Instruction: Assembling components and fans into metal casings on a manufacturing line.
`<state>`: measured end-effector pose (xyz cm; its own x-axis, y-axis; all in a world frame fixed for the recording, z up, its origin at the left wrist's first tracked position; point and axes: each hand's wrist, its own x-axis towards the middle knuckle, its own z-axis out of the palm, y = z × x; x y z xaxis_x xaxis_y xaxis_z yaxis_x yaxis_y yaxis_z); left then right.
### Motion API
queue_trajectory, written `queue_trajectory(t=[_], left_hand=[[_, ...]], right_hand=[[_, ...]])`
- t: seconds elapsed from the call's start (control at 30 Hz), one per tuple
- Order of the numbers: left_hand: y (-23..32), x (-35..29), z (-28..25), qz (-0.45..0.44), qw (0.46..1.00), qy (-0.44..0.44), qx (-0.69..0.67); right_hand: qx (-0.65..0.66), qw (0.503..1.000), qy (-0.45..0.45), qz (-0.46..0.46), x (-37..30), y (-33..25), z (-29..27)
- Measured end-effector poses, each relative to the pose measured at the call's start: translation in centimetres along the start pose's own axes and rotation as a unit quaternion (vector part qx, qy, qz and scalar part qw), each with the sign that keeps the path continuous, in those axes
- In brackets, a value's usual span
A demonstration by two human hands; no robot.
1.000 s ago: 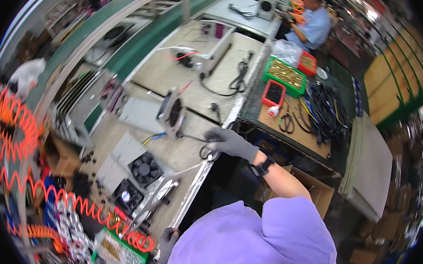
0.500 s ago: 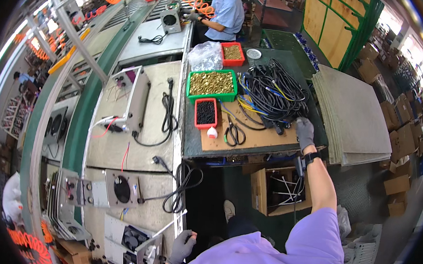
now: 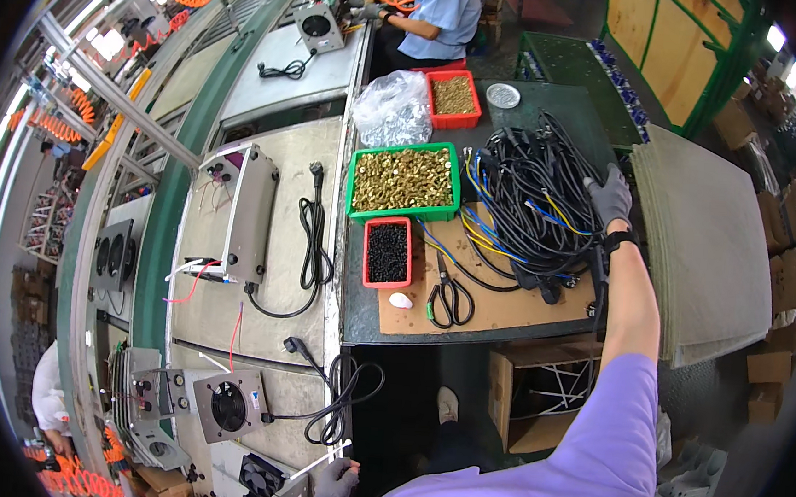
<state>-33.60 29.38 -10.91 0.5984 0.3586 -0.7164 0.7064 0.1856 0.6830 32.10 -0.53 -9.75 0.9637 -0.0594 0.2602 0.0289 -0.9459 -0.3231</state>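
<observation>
My right hand [image 3: 610, 197], in a grey glove with bare fingertips, is at the right edge of a tangled heap of black power cords [image 3: 536, 189]. Its fingers are apart and touch the cords; no single cord is visibly gripped. Blue and yellow wire ends stick out of the heap. Low in the view, my left hand [image 3: 335, 486], gloved alike, is curled beside the bench edge, close to a white strip [image 3: 320, 460] and a metal housing with a fan [image 3: 262, 479]. Whatever its fingers may hold is hidden.
A green bin of brass-coloured fasteners [image 3: 405, 181], a red bin of black screws [image 3: 388, 252], another red bin [image 3: 453, 98] and black-handled scissors [image 3: 451, 300] lie left of the cords. Fan units [image 3: 225, 405] line the conveyor. Stacked boards [image 3: 698, 242] stand right; a co-worker [image 3: 442, 16] works ahead.
My right hand has moved forward and right along the heap's edge, its arm stretching farther. The view has shifted, bringing the bins and scissors nearer. My left hand stays low by the bench.
</observation>
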Motion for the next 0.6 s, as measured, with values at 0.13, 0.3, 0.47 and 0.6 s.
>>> queue_trajectory(t=[0.13, 0.3, 0.47, 0.6], left_hand=[[-0.2, -0.3, 0.3, 0.013, 0.999, 0.029, 0.025], [4.4, 0.0, 2.3, 0.011, 0.998, -0.016, 0.06], [9.1, 3.4, 4.2, 0.135, 0.978, -0.088, 0.135], [19.9, 6.6, 8.0, 0.329, 0.927, -0.131, 0.127]], right_hand=[[-0.05, 0.994, -0.091, 0.038, -0.2, -2.9, 0.6], [0.024, 0.997, -0.058, 0.038, 1.1, 1.5, 1.5], [0.243, 0.965, 0.073, -0.062, -2.5, -1.1, -5.0], [0.24, 0.934, 0.139, -0.225, -11.3, -5.7, -13.1]])
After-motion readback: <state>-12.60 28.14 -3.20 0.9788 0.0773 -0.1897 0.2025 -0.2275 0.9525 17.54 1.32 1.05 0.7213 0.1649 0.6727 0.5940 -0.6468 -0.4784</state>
